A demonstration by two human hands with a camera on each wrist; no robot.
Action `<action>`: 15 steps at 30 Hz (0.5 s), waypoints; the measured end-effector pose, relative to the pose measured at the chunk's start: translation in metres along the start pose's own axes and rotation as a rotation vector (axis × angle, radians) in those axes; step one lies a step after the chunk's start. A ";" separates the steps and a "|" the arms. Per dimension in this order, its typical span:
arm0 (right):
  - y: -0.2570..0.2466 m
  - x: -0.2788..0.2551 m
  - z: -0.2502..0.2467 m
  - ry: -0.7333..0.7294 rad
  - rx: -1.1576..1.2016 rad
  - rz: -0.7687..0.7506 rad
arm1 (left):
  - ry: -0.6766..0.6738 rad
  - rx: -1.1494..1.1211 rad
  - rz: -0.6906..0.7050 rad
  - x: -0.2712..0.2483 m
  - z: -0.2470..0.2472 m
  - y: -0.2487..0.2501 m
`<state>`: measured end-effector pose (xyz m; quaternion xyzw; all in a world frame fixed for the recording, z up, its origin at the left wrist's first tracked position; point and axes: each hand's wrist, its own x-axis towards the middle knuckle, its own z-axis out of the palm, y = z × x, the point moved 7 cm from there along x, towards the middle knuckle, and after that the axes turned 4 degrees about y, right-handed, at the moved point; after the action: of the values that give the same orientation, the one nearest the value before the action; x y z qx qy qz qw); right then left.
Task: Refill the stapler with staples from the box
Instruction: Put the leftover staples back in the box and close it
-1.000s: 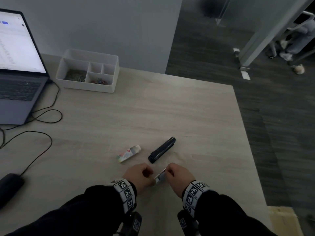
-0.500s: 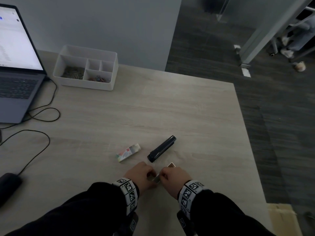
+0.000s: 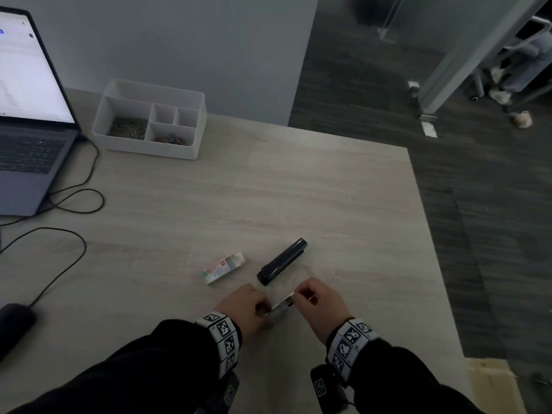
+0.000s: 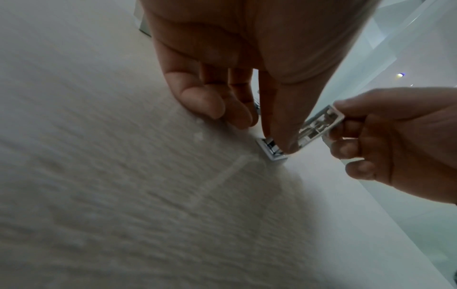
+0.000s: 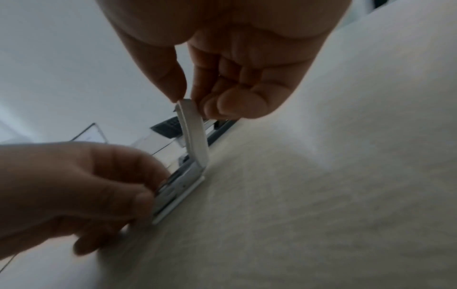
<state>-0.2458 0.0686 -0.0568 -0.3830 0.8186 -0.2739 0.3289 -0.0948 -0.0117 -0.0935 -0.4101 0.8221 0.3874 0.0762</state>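
Observation:
A small white stapler point(image 3: 282, 306) lies near the table's front edge, between both hands. My left hand point(image 3: 248, 309) pinches its base point(image 5: 178, 193) with the metal channel down on the table. My right hand point(image 3: 313, 300) pinches the tip of its white top arm point(image 5: 193, 136) between thumb and fingers, and the arm stands swung up from the base. In the left wrist view the raised arm point(image 4: 319, 125) shows its underside. The staple box point(image 3: 222, 268) lies on the table just beyond my left hand. A black stapler point(image 3: 282, 261) lies beside the box, untouched.
A white desk organiser point(image 3: 149, 121) with clips stands at the back. An open laptop point(image 3: 27, 130) sits at the far left, with cables point(image 3: 74, 201) trailing over the table and a dark mouse point(image 3: 13, 324) near the left edge. The table's right edge point(image 3: 430, 249) drops to the carpet.
My right hand has drawn away to the right and lifted the white top arm further from the base. The left hand has stayed on the base. The box and black stapler have not moved.

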 end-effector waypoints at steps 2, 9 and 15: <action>-0.007 -0.007 0.010 -0.067 -0.016 -0.072 | 0.011 -0.001 -0.004 -0.001 -0.001 0.000; -0.017 -0.013 0.043 -0.261 -0.341 -0.120 | 0.009 -0.001 0.048 -0.006 -0.002 -0.002; -0.022 -0.014 0.053 -0.286 -0.361 -0.122 | -0.013 -0.004 0.067 -0.008 -0.004 -0.001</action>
<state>-0.1895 0.0576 -0.0705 -0.5193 0.7748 -0.0854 0.3504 -0.0881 -0.0093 -0.0877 -0.3798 0.8341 0.3943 0.0676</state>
